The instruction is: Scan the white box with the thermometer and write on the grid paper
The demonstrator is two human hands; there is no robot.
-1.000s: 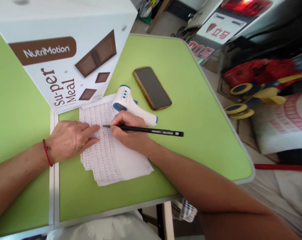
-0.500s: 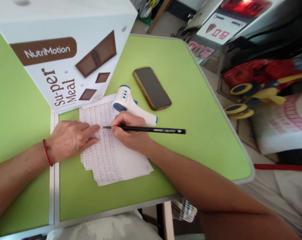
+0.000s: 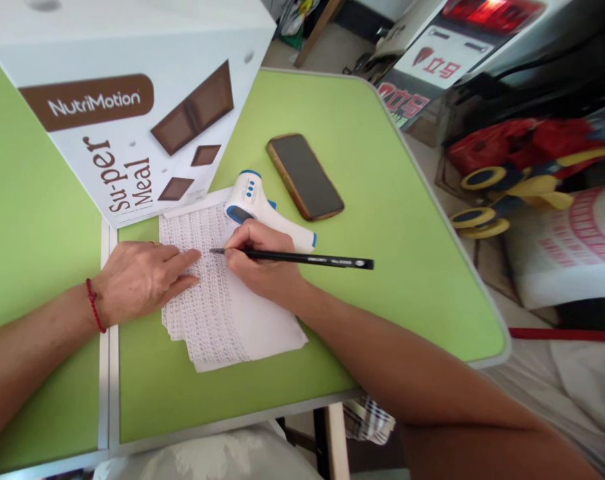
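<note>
My right hand (image 3: 259, 257) grips a black pen (image 3: 312, 258), its tip over the handwritten rows on a stack of paper sheets (image 3: 267, 327). Rows of small writing cover the left part of the top sheet; its lower right part is blank. My left hand (image 3: 145, 277) lies on the left edge of the sheets, fingers stretched out and fingertips a little left of the pen tip. It wears a ring, and a red bracelet (image 3: 95, 305) circles the wrist. Just beyond my right hand, a white and blue infrared thermometer (image 3: 249, 193) lies across the paper's top.
A tall white box (image 3: 127, 147) stands at the back left of the green folding table (image 3: 382, 267). A phone (image 3: 306, 177) in a brown case lies beyond the thermometer. Past the table's right edge are yellow-handled scissors-like things (image 3: 485, 200) and a white sack (image 3: 577, 247).
The pen tip and my right hand have shifted slightly right, away from my left fingertips. My left hand stays where it was.
</note>
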